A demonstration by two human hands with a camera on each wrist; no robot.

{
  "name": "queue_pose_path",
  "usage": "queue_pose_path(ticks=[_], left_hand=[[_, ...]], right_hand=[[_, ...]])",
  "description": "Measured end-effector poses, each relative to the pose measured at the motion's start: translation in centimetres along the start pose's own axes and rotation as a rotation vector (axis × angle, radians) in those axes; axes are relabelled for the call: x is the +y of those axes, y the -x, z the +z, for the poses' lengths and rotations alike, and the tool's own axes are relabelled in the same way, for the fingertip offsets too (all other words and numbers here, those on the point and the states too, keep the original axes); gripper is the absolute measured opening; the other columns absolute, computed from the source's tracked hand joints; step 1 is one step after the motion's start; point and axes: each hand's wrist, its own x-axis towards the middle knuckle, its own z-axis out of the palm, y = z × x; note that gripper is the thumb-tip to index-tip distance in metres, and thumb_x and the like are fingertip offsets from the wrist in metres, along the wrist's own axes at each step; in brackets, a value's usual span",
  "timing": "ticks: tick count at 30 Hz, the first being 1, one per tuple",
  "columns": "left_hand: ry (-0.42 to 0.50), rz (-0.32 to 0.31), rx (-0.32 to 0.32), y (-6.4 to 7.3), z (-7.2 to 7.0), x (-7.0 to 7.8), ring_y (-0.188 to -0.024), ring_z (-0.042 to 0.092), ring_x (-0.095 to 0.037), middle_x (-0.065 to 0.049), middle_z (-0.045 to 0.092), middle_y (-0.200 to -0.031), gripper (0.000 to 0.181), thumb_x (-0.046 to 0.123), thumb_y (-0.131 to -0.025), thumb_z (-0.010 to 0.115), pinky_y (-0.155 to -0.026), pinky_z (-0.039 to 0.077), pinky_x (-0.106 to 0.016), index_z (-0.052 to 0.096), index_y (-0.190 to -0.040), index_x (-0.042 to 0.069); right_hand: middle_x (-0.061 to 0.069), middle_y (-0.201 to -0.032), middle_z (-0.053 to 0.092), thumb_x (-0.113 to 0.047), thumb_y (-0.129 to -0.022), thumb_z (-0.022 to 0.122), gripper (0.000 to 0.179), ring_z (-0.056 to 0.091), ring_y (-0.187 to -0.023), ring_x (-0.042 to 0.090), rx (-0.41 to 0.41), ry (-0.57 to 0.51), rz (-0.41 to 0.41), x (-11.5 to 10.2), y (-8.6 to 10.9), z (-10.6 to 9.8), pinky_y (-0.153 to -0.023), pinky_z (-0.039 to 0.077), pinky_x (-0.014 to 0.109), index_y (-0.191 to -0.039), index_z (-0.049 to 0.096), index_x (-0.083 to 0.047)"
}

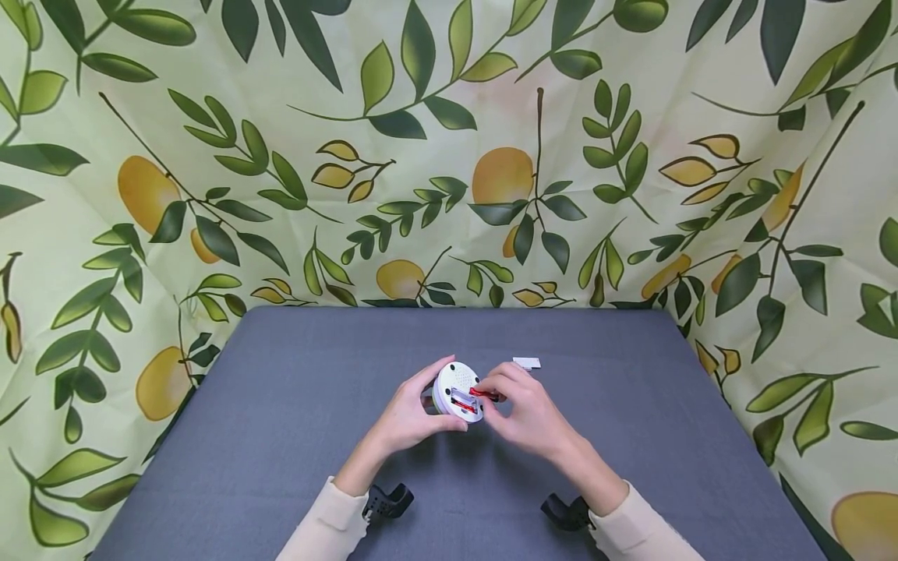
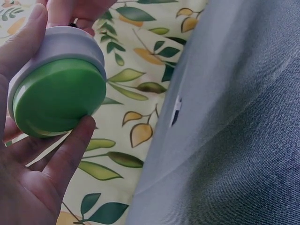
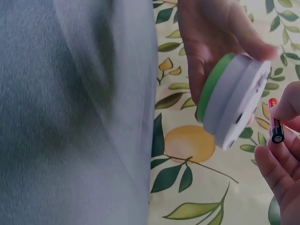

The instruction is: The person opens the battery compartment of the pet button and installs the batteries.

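Just below the head view's centre, the left hand (image 1: 412, 411) grips a device (image 1: 461, 377) and the right hand (image 1: 521, 410) pinches a battery (image 3: 276, 124), partly finger-covered, near a slot (image 1: 461, 395) whose red content (image 1: 464, 406) is unclear.

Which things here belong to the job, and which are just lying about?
Job:
- round device, in the left hand
- battery, pinched by the right hand
- second battery, in the device
- small white piece, possibly a cover

Not job:
- patterned backdrop
- black pieces at the wrists
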Motion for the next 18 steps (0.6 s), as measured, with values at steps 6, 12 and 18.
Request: queue_pose_path(ticks=[6, 12, 18], left_hand=[[0.001, 0.007, -0.003, 0.0, -0.1, -0.1, -0.111, 0.059, -0.021, -0.009, 0.056, -0.141, 0.091, 0.018, -0.074, 0.093, -0.085, 0.057, -0.032, 0.047, -0.152, 0.013], [0.002, 0.011, -0.006, 0.0, 0.0, -0.1, -0.112, 0.060, -0.021, -0.009, 0.055, -0.143, 0.091, 0.018, -0.074, 0.093, -0.086, 0.057, -0.029, 0.047, -0.152, 0.013], [0.004, 0.010, -0.001, 0.0, 0.0, -0.1, -0.112, 0.060, -0.021, -0.009, 0.055, -0.143, 0.092, 0.018, -0.074, 0.094, -0.086, 0.057, -0.031, 0.046, -0.153, 0.013]], right_hand=[[-0.001, -0.092, 0.065, 0.008, -0.079, 0.074, 0.024, 0.058, -0.082, 0.012, 0.002, -0.028, -0.002, -0.1, -0.1, 1.1, -0.071, 0.051, 0.020, -0.096, 0.073, -0.008], [-0.004, -0.092, 0.065, 0.006, -0.081, 0.076, 0.022, 0.057, -0.081, 0.009, -0.008, -0.051, 0.057, 0.0, 0.2, 1.6, -0.071, 0.050, 0.018, -0.096, 0.074, -0.010], [-0.005, -0.092, 0.064, 0.003, -0.083, 0.079, 0.019, 0.056, -0.078, 0.007, -0.004, -0.074, 0.126, -0.3, 0.2, 1.9, -0.067, 0.051, 0.022, -0.096, 0.077, -0.011]])
